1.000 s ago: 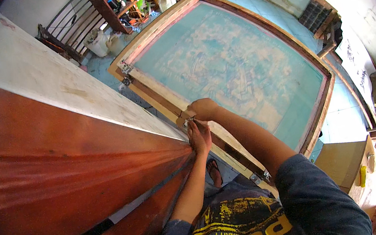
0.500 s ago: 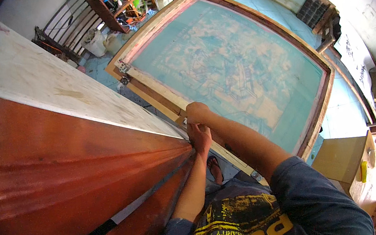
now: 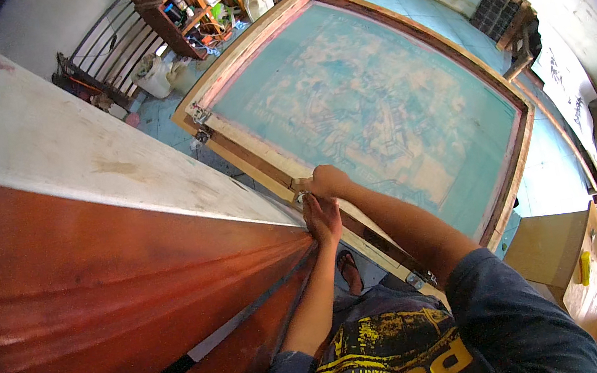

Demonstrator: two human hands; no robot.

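A large wooden-framed printing screen [image 3: 266, 126] with teal mesh lies before me, a pale line drawing showing across it. Both my hands meet at the middle of its near rail. My right hand [image 3: 330, 180] is a closed fist over the rail; a small tan end of something pokes out on its left. Just below, my left hand [image 3: 323, 217] is closed, its fingertips by a small shiny metal piece [image 3: 301, 198]. What either hand grips is hidden. Metal hinge clamps [image 3: 201, 124] sit at the rail's left end, and another clamp [image 3: 417, 279] near its right end.
At left, close to my left arm, stands a tall panel with a white edge [image 3: 102, 162] and reddish-brown face [image 3: 110, 269]. Behind the screen are a wooden shelf [image 3: 173, 20] and a white bucket [image 3: 152, 77]. A tan cabinet [image 3: 555, 248] stands at right.
My left hand has turned slightly, its thumb side now more upright beside the metal piece. My right fist has shifted a little to the right along the rail. The view has tilted slightly.
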